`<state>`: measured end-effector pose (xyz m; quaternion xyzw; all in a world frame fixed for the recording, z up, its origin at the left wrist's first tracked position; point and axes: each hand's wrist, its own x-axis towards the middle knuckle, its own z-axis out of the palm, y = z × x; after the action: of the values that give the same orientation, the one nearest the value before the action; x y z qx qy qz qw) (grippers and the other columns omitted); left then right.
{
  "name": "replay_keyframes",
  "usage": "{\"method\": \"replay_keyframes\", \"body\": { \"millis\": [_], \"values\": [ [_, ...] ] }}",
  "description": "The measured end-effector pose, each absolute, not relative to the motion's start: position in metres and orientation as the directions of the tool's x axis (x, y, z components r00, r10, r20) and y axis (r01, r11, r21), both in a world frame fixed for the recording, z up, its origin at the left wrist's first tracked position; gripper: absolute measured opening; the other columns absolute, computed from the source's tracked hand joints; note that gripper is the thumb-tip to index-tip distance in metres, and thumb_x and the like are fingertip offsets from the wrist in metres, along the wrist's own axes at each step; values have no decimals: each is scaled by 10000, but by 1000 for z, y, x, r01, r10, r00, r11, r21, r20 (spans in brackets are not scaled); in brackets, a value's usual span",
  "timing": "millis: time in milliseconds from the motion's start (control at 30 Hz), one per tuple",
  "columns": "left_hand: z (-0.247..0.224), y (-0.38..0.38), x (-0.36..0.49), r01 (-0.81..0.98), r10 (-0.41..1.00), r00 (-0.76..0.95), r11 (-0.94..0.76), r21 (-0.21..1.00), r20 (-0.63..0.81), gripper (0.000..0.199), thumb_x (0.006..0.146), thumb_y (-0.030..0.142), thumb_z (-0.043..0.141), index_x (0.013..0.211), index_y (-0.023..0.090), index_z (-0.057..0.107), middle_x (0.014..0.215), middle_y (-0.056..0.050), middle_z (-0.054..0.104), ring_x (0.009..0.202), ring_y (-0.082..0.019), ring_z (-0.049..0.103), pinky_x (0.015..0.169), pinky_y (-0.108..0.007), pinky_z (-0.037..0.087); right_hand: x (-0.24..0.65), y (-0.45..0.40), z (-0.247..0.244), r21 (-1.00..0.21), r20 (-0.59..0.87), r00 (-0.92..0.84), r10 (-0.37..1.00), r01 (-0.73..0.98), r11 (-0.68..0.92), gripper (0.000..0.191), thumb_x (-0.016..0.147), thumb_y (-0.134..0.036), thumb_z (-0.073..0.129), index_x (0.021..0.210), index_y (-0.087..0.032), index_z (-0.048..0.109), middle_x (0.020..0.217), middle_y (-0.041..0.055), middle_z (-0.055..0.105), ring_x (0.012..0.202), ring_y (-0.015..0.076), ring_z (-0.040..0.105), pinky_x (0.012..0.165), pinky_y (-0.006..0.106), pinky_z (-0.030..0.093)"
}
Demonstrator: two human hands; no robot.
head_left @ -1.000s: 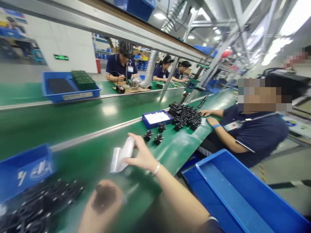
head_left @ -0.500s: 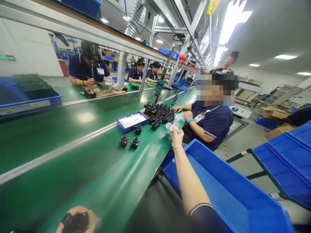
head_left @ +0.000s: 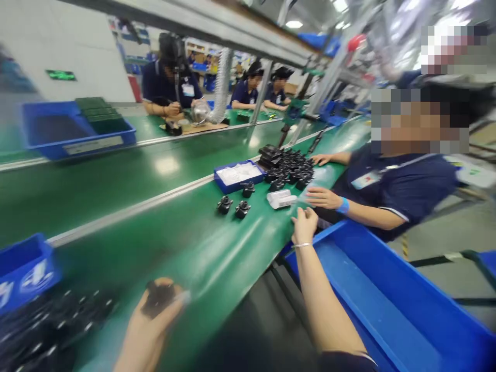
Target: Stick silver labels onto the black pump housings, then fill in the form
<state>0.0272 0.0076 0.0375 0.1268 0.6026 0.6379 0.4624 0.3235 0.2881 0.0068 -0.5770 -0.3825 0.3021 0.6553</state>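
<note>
In my left hand (head_left: 155, 315) is a small black moulded part (head_left: 158, 298), with the fingers wrapped round it above the green bench. My right hand (head_left: 305, 226) is stretched out at the bench edge, its fingers slightly bent and apart, and nothing shows in them. Just beyond it, two whitish, clear roll-shaped pieces (head_left: 281, 199) lie on the bench. Close to these rests the hand (head_left: 324, 198) of a co-worker with a blue wristband. Several black knob-like parts (head_left: 242, 208) stand nearby, in front of a larger heap of black parts (head_left: 290, 168).
A blue box of white pieces (head_left: 239, 174) stands by the heap. At lower left are a small blue bin (head_left: 29, 268) and a blurred pile of black parts (head_left: 54, 325). A large blue crate (head_left: 372, 289) sits beside my right arm. Other people work across the bench.
My right hand has let go of the whitish roll-shaped pieces, which now lie on the bench. My left hand has come further into view with the black part. The view has swung left.
</note>
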Motion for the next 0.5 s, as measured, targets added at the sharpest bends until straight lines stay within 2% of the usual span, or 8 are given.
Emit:
{"method": "replay_keyframes", "body": {
  "millis": [67, 100, 133, 167, 200, 267, 367, 500],
  "values": [
    [38, 8, 25, -468, 773, -510, 118, 876, -377, 520, 538, 322, 878, 930, 175, 569, 750, 11, 622, 697, -130, 571, 665, -226, 436, 292, 243, 9, -986, 166, 484, 859, 65, 154, 502, 782, -439, 655, 1212, -242, 487, 1278, 75, 486, 1173, 223, 482, 916, 353, 489],
    [37, 9, 24, -480, 787, -493, 109, 870, -370, 503, 555, 303, 871, 930, 175, 561, 750, 10, 624, 691, -128, 569, 667, -229, 429, 275, 219, 12, -985, 175, 390, 904, 70, 161, 420, 787, -407, 681, 1149, -242, 546, 1190, 60, 545, 1091, 210, 533, 907, 337, 485],
    [36, 10, 22, -490, 801, -474, 105, 865, -365, 490, 573, 287, 863, 935, 176, 553, 752, 8, 625, 691, -130, 570, 673, -234, 425, 257, 195, 16, -983, 176, 161, 971, 87, 164, 333, 823, -379, 669, 1113, -235, 588, 1115, 61, 581, 1008, 203, 568, 888, 337, 485],
    [34, 10, 20, -498, 814, -455, 103, 861, -361, 478, 590, 275, 855, 942, 177, 547, 754, 7, 625, 692, -129, 569, 678, -237, 422, 240, 172, 20, -988, 117, -130, 985, 83, 128, 286, 846, -352, 664, 1101, -234, 614, 1056, 62, 601, 942, 201, 589, 865, 343, 489],
    [33, 10, 18, -505, 826, -438, 100, 858, -354, 468, 605, 266, 848, 948, 179, 542, 761, 6, 625, 697, -128, 569, 685, -239, 421, 224, 151, 24, -996, 29, -396, 918, 68, 61, 275, 857, -331, 665, 1113, -239, 623, 1050, 68, 605, 928, 207, 601, 852, 351, 493],
    [30, 9, 14, -516, 849, -405, 94, 851, -339, 444, 635, 248, 834, 957, 183, 536, 779, 9, 623, 711, -121, 566, 704, -239, 419, 195, 120, 30, -999, -40, -627, 778, 14, -40, 230, 871, -326, 658, 1088, -251, 650, 1119, 75, 574, 949, 214, 608, 836, 350, 500],
    [27, 6, 12, -525, 866, -388, 73, 848, -315, 415, 667, 227, 819, 966, 192, 534, 816, 12, 624, 758, -116, 565, 741, -237, 422, 163, 100, 30, -995, -66, -730, 680, -7, -104, 136, 855, -325, 685, 966, -245, 687, 1107, 69, 554, 1001, 219, 578, 833, 331, 493],
    [25, 4, 9, -512, 868, -410, 34, 858, -279, 400, 681, 223, 814, 973, 199, 541, 838, 14, 624, 806, -122, 569, 763, -241, 431, 146, 98, 24, -995, -75, -717, 693, 11, -96, 112, 847, -329, 698, 815, -228, 663, 1046, 57, 549, 988, 206, 544, 816, 310, 466]
  ]
}}
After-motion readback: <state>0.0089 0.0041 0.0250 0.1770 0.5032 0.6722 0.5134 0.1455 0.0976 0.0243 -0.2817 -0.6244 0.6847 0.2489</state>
